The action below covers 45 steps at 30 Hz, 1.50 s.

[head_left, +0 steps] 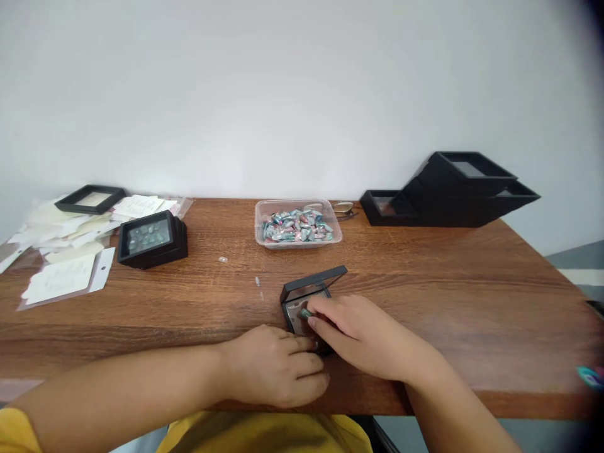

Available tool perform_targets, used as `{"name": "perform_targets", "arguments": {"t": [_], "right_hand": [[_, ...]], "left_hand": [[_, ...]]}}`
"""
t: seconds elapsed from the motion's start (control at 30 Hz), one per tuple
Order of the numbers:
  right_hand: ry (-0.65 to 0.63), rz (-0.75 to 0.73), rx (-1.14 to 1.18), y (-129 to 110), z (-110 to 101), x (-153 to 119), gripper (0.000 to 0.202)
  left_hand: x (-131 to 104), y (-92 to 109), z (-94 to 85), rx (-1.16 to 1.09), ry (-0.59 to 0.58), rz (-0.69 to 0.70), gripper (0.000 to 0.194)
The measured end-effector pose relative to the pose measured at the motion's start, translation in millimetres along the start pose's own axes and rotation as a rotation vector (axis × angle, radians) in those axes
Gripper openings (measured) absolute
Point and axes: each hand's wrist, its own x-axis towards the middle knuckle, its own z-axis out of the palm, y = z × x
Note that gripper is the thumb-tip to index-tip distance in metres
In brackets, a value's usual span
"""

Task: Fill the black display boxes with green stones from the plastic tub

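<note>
A small black display box (291, 319) lies near the table's front edge, its windowed lid (314, 283) tilted up at the back. My left hand (283, 368) has its fingers curled over the box's front left side, gripping it; its thumb is mostly hidden. Over the box's right side, my right hand (363, 330) pinches a small dark green press-on nail (306, 313) between thumb and finger, just above the pale inside. Whether the nail touches the inside I cannot tell.
Behind stands a clear plastic tub (298, 244) of blue and pink press-on nails. Black boxes are stacked left (155, 251) and right (453, 195). Paper cards (61, 280) and another black frame (90, 200) lie far left. Glasses (343, 207) rest behind the tub; small clear bits (257, 281) lie nearby.
</note>
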Motion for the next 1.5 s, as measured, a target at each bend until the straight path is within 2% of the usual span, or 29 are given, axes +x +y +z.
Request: {"name": "perform_targets", "arguments": {"t": [0.4, 0.6, 0.73, 0.9, 1.27, 1.37, 1.5], "right_hand": [[0.071, -0.014, -0.146, -4, 11, 2, 0.027], [0.075, 0.017, -0.188, -7, 11, 4, 0.028], [0.115, 0.043, -0.151, -6, 15, 3, 0.024], [0.133, 0.081, -0.044, 1, 19, 3, 0.015], [0.163, -0.121, 0.057, 9, 15, 0, 0.011], [0.21, -0.201, 0.066, 13, 16, 0, 0.015], [0.337, -0.288, 0.026, 17, 19, 4, 0.019]], "left_hand": [[-4, -2, 3.4, -0.041, -0.037, -0.035, 0.018], [-5, -3, 5.8, -0.04, -0.125, -0.018, 0.022], [-6, -4, 6.4, -0.05, -0.161, -0.02, 0.025], [-5, -4, 4.9, -0.044, -0.144, -0.01, 0.024], [-6, -5, 5.1, -0.076, -0.11, -0.025, 0.021], [-5, -4, 4.7, -0.079, -0.095, -0.021, 0.021], [-5, -5, 4.4, -0.075, -0.074, -0.022, 0.02]]}}
